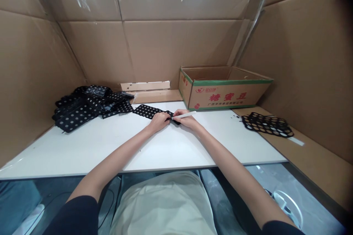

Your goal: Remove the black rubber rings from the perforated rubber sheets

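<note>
A black strip with rows of pale round dots or holes [149, 111] lies across the white table in front of me. My left hand [160, 120] has its fingers closed on the right part of this strip, against the tabletop. In my right hand [184, 119] is a slim white pen-shaped tool [187, 114], gripped between thumb and fingers. Its tip points left at the strip, beside my left fingertips. The exact contact between tip and strip is too small to make out.
A heap of similar black dotted pieces [82, 106] sits at the left. An open cardboard box [220, 95] with red print stands at the back right. Black pieces with large holes [266, 125] lie at the right edge. Cardboard walls [179, 51] enclose the white table [171, 150].
</note>
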`<state>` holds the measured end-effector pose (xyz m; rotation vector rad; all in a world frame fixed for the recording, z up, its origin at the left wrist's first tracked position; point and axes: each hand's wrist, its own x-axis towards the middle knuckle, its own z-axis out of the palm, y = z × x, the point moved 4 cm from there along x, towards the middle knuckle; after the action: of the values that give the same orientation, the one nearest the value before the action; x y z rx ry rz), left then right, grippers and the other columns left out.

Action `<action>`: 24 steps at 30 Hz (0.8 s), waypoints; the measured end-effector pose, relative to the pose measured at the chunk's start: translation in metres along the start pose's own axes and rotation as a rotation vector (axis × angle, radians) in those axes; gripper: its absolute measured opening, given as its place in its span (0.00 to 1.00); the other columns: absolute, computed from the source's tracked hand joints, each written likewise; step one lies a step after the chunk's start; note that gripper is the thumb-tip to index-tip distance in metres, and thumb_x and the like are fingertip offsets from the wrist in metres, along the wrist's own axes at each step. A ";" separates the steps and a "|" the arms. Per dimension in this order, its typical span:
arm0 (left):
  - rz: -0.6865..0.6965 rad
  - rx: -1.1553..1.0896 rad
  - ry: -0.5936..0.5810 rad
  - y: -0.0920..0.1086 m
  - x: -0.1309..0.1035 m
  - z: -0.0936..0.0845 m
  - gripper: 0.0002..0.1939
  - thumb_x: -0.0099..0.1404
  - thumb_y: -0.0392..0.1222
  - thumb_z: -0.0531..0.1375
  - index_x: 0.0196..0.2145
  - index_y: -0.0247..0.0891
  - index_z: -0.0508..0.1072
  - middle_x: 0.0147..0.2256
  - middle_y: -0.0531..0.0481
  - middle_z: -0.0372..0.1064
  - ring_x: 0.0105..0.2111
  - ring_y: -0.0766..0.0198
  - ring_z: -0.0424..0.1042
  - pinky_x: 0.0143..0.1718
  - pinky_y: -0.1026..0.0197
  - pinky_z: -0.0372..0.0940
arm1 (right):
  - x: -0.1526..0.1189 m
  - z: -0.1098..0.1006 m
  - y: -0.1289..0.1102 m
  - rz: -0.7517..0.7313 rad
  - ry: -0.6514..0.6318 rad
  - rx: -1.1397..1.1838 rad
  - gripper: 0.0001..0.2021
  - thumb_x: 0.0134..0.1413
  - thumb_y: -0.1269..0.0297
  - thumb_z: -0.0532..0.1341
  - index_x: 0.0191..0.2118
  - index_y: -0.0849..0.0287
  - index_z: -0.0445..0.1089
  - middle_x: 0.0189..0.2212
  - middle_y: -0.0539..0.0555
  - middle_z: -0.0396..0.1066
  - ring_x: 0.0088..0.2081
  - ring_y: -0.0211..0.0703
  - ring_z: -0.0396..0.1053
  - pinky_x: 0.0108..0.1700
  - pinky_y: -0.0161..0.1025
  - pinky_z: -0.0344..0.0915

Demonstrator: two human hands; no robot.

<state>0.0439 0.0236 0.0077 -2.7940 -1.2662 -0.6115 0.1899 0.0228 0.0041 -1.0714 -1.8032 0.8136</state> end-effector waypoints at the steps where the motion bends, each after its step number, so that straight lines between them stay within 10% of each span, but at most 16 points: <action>1: 0.002 0.000 -0.001 0.000 0.000 0.000 0.11 0.57 0.34 0.54 0.34 0.36 0.75 0.34 0.46 0.74 0.36 0.59 0.71 0.36 0.63 0.62 | 0.000 -0.001 0.000 0.013 0.001 -0.007 0.04 0.39 0.66 0.63 0.25 0.61 0.70 0.22 0.52 0.69 0.24 0.36 0.63 0.25 0.32 0.58; 24: -0.054 -0.035 0.049 -0.004 -0.001 0.003 0.12 0.60 0.35 0.53 0.35 0.37 0.76 0.35 0.47 0.75 0.36 0.59 0.72 0.39 0.61 0.64 | 0.002 -0.007 0.002 -0.081 -0.095 0.026 0.06 0.41 0.65 0.63 0.27 0.61 0.74 0.28 0.55 0.72 0.30 0.41 0.67 0.34 0.37 0.62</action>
<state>0.0412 0.0267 0.0044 -2.7618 -1.3386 -0.7066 0.1959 0.0261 0.0061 -0.9509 -1.8978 0.8497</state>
